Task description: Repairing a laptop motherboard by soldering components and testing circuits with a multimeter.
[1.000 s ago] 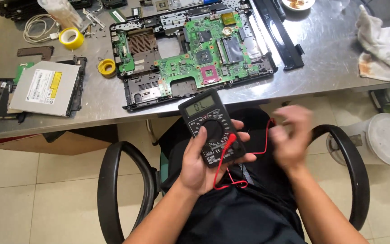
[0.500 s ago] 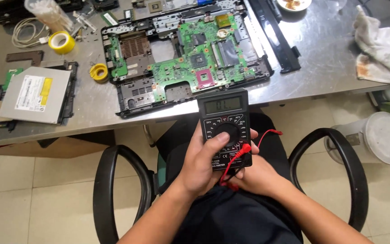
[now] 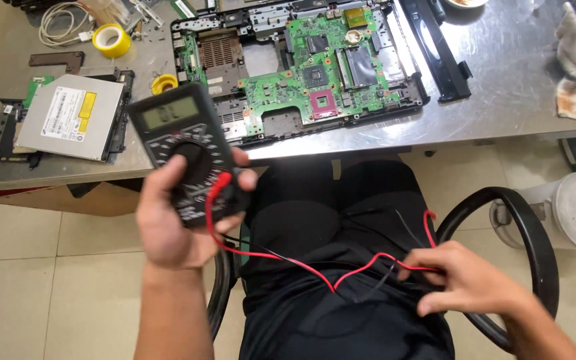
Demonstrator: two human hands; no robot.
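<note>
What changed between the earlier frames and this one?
The left hand carried the multimeter out to the person's left. The right hand, earlier at the meter's lower end, dropped to the lap and now pinches the red lead and black lead. The circuit board and optical drive remain on the metal table.

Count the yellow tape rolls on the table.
2. A larger tape roll lies near the white cable coil at the table's far left; a smaller tape roll lies beside the circuit board. Others may be out of view.
</note>
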